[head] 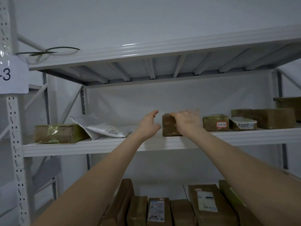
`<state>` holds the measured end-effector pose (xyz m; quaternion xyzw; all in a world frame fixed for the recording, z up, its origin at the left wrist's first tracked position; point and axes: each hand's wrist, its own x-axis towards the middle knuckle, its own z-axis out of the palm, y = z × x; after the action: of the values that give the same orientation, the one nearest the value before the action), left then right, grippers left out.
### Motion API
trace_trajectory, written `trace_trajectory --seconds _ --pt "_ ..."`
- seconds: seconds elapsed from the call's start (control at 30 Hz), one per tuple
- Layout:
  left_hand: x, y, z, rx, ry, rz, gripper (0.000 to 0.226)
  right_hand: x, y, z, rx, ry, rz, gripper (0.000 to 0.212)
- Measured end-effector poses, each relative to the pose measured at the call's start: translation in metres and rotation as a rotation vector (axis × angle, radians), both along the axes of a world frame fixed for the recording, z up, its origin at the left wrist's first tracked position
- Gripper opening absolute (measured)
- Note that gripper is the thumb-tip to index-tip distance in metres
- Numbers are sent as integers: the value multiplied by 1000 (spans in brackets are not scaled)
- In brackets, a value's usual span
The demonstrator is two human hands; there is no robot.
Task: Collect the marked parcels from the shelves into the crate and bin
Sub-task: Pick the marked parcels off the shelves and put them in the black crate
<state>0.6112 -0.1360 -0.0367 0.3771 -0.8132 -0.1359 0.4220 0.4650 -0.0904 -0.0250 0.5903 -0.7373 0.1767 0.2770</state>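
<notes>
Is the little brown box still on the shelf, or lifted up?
On the shelf. The brown box sits flat on it; the right hand grips its top.

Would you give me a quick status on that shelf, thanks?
Right hand gripping brown parcel. Left hand open beside it. Nothing blocking.
</notes>
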Motion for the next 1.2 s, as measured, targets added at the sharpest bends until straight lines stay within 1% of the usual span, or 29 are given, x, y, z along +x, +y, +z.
trace_trajectory --seconds 0.07,0.13,0.17,0.2,0.23,0.3,0.37,0.4,0.47,0.53,0.57,0.63,0.7,0.8,0.83,0.9,0.97,1.0,1.03,1.1,1.2 --pt "24 -9 1 -110 -101 134 62 0 -11 -3 30 -39 -96 50" --pt "52 -21 4 -182 -195 266 60 9 -23 -1 59 -40 -176 49" --pt "67 -27 7 -202 -237 336 60 17 -28 1 59 -32 -174 47" --pt "82 -33 10 -208 -270 405 59 28 -32 4 30 -18 -117 47" --pt "97 -40 13 -206 -294 471 59 41 -38 5 -18 -5 -9 48" --pt "127 -53 20 -201 -345 611 56 74 -50 5 -67 -35 264 48" --pt "152 -65 25 -174 -463 751 51 108 -64 -2 35 -158 459 48" --pt "161 -69 25 -151 -535 810 50 123 -72 -7 106 -206 507 51" --pt "170 -72 24 -107 -671 865 50 144 -88 -17 210 -234 549 54" --pt "170 -72 20 -101 -752 809 50 151 -99 -23 250 -222 528 47" --pt "167 -72 17 -107 -754 745 48 151 -101 -25 250 -228 509 41" --pt "158 -75 13 -86 -683 608 43 148 -102 -26 227 -278 494 30" --pt "151 -84 8 -59 -561 529 42 141 -101 -25 220 -308 498 23" --pt "148 -92 3 -52 -382 510 38 135 -94 -26 221 -300 507 21" --pt "149 -93 2 -57 -357 525 38 135 -92 -27 217 -293 506 22" --pt "154 -94 0 -43 -387 571 38 135 -89 -28 204 -265 497 26" --pt "156 -91 -1 21 -442 604 39 135 -85 -30 195 -234 485 30" --pt "156 -87 -1 51 -438 601 41 135 -83 -30 191 -219 479 31" --pt "154 -83 -1 80 -388 576 44 135 -80 -31 188 -201 471 31" --pt "146 -73 -2 146 -203 486 49 133 -72 -32 184 -167 457 30" --pt "134 -62 -4 161 -1 406 56 126 -58 -35 159 -141 428 28"
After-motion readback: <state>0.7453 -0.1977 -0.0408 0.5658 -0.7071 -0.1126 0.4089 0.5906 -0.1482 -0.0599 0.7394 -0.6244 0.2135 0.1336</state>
